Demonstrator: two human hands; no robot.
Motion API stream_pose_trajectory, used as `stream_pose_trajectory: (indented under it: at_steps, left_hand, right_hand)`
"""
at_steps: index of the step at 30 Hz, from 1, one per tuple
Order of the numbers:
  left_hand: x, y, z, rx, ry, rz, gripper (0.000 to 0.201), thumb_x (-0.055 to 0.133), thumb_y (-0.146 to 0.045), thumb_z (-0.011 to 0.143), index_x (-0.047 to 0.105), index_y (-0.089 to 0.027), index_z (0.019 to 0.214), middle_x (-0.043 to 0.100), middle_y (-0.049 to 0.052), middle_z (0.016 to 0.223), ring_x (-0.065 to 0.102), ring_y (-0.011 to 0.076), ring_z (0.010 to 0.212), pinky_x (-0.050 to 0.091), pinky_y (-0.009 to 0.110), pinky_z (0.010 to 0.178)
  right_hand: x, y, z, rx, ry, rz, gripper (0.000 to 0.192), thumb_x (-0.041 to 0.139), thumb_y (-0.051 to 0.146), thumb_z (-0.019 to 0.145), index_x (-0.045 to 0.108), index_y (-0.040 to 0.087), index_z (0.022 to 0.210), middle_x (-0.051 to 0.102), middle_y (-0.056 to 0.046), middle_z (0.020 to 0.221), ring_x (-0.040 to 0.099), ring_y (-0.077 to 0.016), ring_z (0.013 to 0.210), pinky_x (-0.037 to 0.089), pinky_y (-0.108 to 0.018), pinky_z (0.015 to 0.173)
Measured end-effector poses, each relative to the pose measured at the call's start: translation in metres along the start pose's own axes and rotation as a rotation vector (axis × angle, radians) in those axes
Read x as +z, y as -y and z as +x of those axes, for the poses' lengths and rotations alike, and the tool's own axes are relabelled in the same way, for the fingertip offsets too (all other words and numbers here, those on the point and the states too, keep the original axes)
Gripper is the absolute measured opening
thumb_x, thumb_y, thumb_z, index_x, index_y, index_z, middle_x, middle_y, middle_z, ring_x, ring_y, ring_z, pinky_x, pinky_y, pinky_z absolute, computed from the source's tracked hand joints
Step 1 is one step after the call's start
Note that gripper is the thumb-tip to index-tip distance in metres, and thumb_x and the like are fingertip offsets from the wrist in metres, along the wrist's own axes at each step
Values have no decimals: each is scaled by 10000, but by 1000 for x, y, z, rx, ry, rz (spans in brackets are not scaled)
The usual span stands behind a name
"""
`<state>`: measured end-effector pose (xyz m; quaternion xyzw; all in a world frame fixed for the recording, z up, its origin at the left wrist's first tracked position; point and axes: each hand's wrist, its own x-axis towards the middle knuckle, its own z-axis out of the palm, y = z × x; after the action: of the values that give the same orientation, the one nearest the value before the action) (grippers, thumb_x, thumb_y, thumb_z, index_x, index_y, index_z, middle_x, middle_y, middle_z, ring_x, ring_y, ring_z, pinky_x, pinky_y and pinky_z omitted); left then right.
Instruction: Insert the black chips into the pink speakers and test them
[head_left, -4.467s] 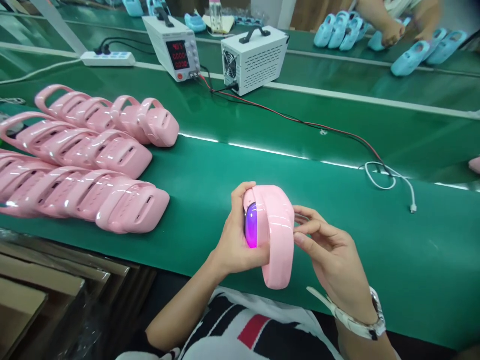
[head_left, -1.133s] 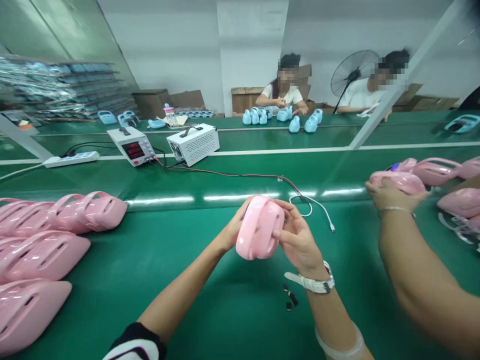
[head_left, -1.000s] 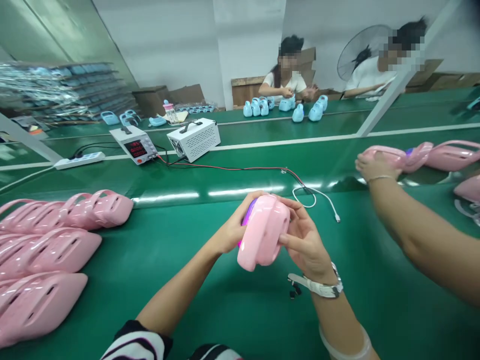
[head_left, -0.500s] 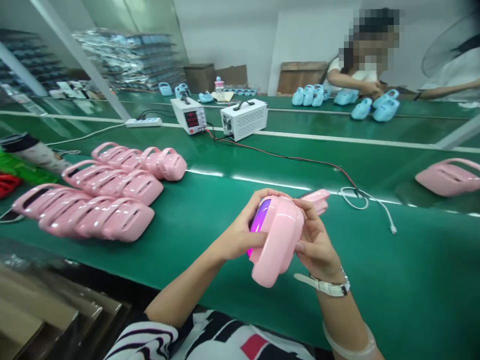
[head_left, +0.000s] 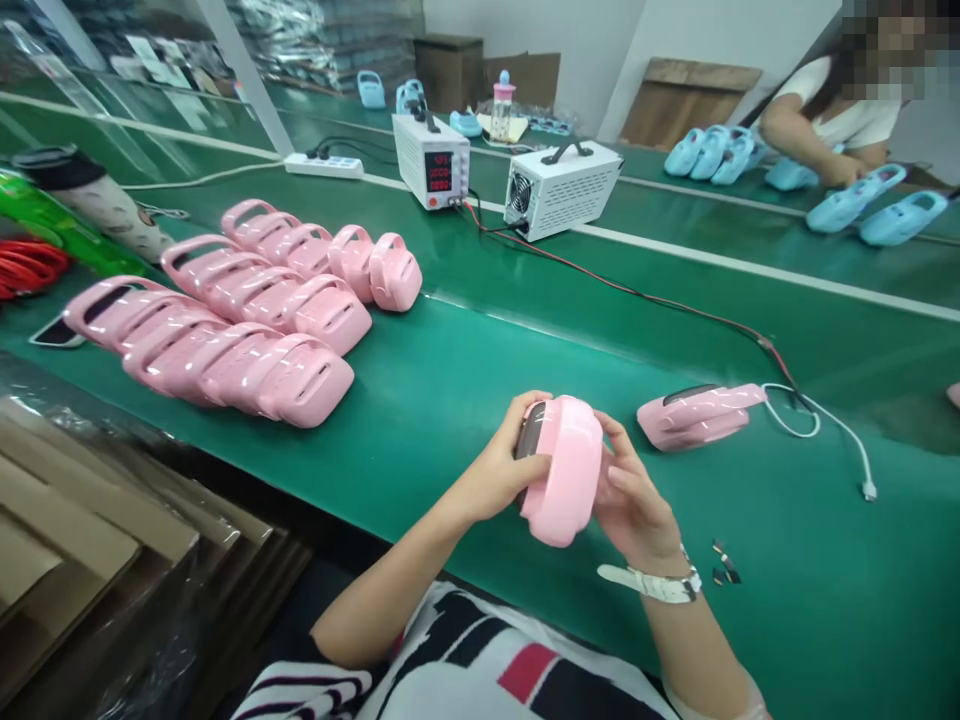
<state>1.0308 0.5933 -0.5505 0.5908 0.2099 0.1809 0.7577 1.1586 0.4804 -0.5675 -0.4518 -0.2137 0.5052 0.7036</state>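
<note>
Pink device shell (head_left: pixel 564 470) is held above the green bench (head_left: pixel 450 400) by left hand (head_left: pixel 501 470) and right hand (head_left: pixel 634 500), fingers pressed round it; glossy plastic could slip, perhaps.

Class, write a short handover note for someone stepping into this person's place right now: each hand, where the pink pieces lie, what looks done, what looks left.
Left hand: grips the pink housing from its left side, thumb over the dark window.
Right hand: supports the same housing from the right.
Housing is held above the green belt, no light showing.
Done, it seems: three rows of pink housings lie to the left.
Left, probably: one loose pink housing lies to the right near the white cable.
</note>
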Motion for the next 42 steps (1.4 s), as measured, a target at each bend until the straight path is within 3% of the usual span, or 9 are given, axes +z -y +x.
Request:
stream_pose_trajectory:
  at_steps: [4, 8, 12, 22, 29, 37, 42]
  left_hand:
    - [-10, 8, 5, 51, 60, -155, 538, 616, -253, 733, 437, -269, 1240, 514, 29, 1215, 507, 233, 1072, 412, 320, 906]
    - [-11, 2, 9, -38, 103, -278, 577, 636, -313, 700, 433, -242, 1235, 535, 71, 1259, 489, 312, 1170, 417, 395, 947]
    - [-8, -3, 12, -67, 111, -330, 579, 674, -340, 682, 469, -253, 1217, 524, 69, 1317, 451, 342, 1251, 399, 433, 1003]
    - [-9, -4, 16, -31, 207, -319, 607, 700, -358, 690, 466, -259, 1242, 470, 75, 1392, 390, 348, 1337, 426, 451, 1027]
    - [-3, -3, 19, 95, 222, -210, 564, 644, -246, 717, 470, -266, 1252, 490, 47, 1335, 463, 285, 1241, 390, 404, 1052]
    - [10, -6, 23, 58, 173, -120, 512, 605, -219, 754, 431, -250, 1235, 530, 46, 1245, 496, 255, 1164, 401, 376, 1015]
    - [11, 0, 29, 63, 212, -90, 501, 598, -228, 773, 455, -252, 1253, 513, 42, 1262, 499, 244, 1150, 422, 345, 981]
  right_hand:
    - [7, 9, 0, -58, 8, -100, 514, 828, 349, 653, 618, 357, 1122, 608, 0, 1121, 584, -167, 850, 522, -277, 713]
    - [15, 16, 5, -126, 14, -177, 511, 825, 340, 677, 601, 339, 1137, 608, -9, 1192, 550, -204, 1103, 485, -315, 913]
    - [19, 21, 11, -130, 48, -162, 503, 822, 329, 683, 573, 327, 1121, 616, -13, 1250, 536, -236, 1198, 440, -391, 1012]
    - [18, 26, 11, -110, 16, -135, 490, 849, 299, 632, 575, 310, 1038, 619, -34, 1259, 538, -283, 1225, 497, -428, 941]
    - [14, 29, 6, -91, -3, -97, 523, 855, 330, 611, 560, 322, 1042, 584, -33, 1315, 499, -310, 1270, 518, -443, 901]
    - [1, 33, 8, -51, -46, -98, 557, 863, 363, 563, 548, 312, 1019, 615, -42, 1261, 589, -300, 1133, 554, -414, 794]
    - [-13, 36, 8, -43, 32, -77, 533, 869, 337, 571, 592, 319, 1027, 622, -22, 1266, 615, -265, 1074, 561, -377, 770]
